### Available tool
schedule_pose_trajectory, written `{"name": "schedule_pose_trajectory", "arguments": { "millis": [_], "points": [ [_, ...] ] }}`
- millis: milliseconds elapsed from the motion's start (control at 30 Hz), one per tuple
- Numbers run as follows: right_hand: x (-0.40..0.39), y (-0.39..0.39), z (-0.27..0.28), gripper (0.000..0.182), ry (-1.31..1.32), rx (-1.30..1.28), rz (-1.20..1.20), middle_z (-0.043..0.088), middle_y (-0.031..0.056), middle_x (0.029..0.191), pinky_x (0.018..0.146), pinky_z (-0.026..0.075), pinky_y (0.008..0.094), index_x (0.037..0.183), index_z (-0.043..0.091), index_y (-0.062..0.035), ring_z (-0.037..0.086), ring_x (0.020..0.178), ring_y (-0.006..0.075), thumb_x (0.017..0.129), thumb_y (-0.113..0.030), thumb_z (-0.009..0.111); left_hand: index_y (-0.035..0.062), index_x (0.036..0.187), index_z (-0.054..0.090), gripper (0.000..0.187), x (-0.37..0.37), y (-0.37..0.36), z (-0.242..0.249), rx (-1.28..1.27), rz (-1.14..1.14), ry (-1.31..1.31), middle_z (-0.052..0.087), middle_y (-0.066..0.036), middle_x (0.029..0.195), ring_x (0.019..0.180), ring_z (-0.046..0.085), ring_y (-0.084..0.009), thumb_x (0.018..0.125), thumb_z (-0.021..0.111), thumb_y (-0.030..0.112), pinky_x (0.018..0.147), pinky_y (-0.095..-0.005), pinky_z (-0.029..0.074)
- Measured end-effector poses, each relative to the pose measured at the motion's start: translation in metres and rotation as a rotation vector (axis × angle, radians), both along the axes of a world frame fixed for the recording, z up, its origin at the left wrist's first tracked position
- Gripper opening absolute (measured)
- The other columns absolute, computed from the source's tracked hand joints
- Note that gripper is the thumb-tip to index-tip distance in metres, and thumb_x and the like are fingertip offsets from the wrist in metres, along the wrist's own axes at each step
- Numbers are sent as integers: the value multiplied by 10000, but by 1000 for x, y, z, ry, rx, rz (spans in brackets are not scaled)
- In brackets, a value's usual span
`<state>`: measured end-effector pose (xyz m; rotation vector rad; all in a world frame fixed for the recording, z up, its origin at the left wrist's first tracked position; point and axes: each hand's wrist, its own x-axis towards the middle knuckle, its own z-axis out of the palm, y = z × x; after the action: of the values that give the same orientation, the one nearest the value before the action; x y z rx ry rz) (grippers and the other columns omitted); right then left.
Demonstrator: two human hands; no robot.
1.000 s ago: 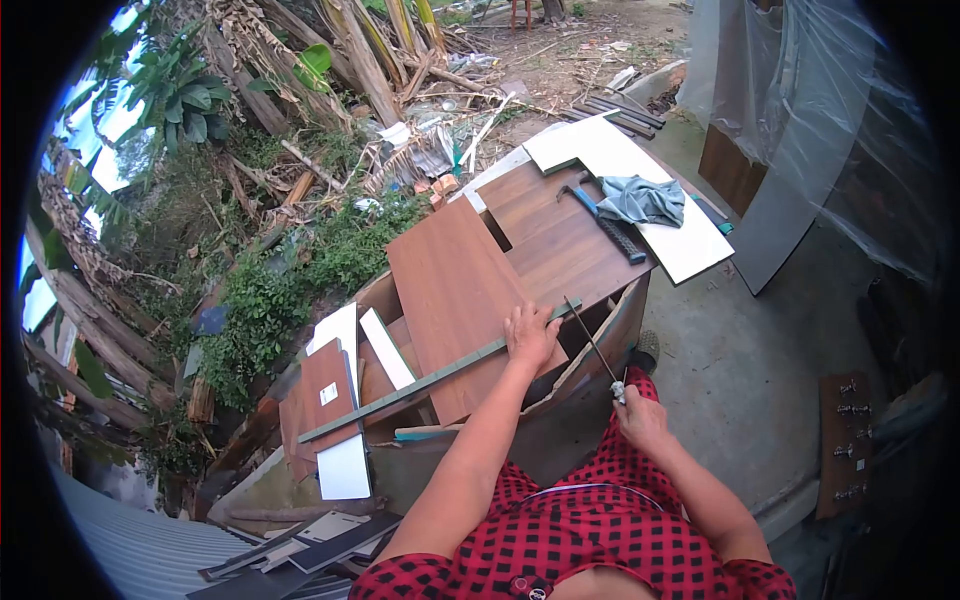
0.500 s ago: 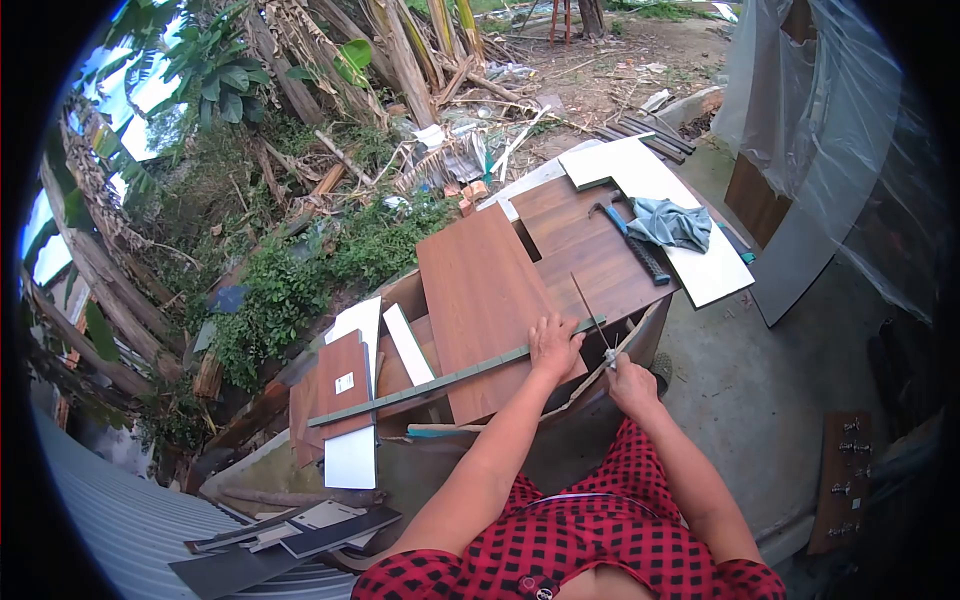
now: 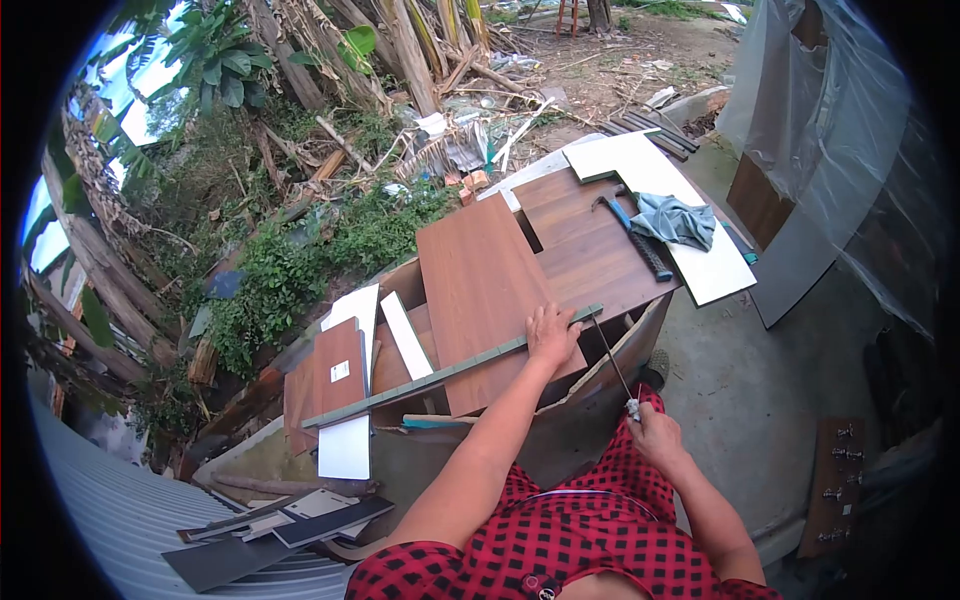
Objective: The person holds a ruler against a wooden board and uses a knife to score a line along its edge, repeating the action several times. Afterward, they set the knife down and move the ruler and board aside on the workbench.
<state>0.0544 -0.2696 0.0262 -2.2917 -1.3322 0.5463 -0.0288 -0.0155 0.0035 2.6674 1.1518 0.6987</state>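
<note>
My left hand [image 3: 553, 337] presses down on a long narrow green strip [image 3: 460, 368] that lies across a brown board [image 3: 485, 290]. The fingers are spread over the strip near its right end. In my right hand [image 3: 655, 433] is the pale wrapped handle of a thin saw-like blade [image 3: 612, 362]. That blade points up and away, its tip close to the right end of the strip. A blue-and-black hammer [image 3: 640, 243] lies on the wooden surface beside a grey-blue cloth [image 3: 678, 221].
White panels [image 3: 715, 272] lie at the right of the work surface. A small brown board with a label [image 3: 340, 372] is at the left. Scrap panels [image 3: 290, 530] lie lower left, and a board with metal fittings [image 3: 832, 485] lies lower right. Plastic sheeting [image 3: 850, 110] hangs upper right.
My right hand has drawn back toward my body and down with the blade. My left hand still presses on the strip.
</note>
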Motion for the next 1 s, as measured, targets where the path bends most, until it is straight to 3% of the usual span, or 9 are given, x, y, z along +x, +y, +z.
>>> {"name": "schedule_pose_trajectory", "arguments": {
  "millis": [267, 367, 533, 733, 1000],
  "points": [
    [6, -43, 17, 294, 73, -45, -61, 604, 243, 726, 664, 439, 530, 913, 469, -18, 588, 731, 439, 884, -308, 505, 194, 1034, 633, 283, 2, -2, -2, 0, -15, 15, 521, -51, 987, 995, 472, -253, 787, 624, 331, 852, -409, 356],
    [7, -47, 3, 293, 89, 77, -93, 587, 239, 693, 629, 431, 526, 887, 443, -22, 578, 703, 442, 897, -309, 500, 189, 1029, 632, 282, 2, -3, -1, 31, -29, 13, 518, -59, 954, 977, 477, -257, 791, 622, 341, 837, -413, 361],
    [16, 1, 5, 283, 62, 265, -71, 584, 225, 677, 599, 434, 517, 881, 443, -21, 577, 675, 434, 911, -299, 488, 197, 1006, 633, 255, 0, -6, -1, 32, -50, 31, 522, -46, 970, 962, 475, -257, 788, 626, 330, 816, -413, 365],
    [21, 61, -5, 282, 40, 236, -33, 602, 225, 699, 643, 459, 514, 886, 473, -8, 603, 707, 413, 901, -289, 498, 191, 1021, 628, 273, 1, -5, 0, 55, -62, 44, 508, -51, 925, 938, 483, -252, 796, 621, 346, 793, -401, 369],
    [19, 70, -16, 275, 19, 253, -33, 605, 231, 704, 655, 465, 509, 877, 477, -2, 611, 721, 405, 893, -275, 503, 174, 1032, 624, 293, 2, -5, -3, 104, -62, 36, 504, -51, 917, 921, 492, -251, 813, 602, 367, 784, -398, 373]
  ]
}}
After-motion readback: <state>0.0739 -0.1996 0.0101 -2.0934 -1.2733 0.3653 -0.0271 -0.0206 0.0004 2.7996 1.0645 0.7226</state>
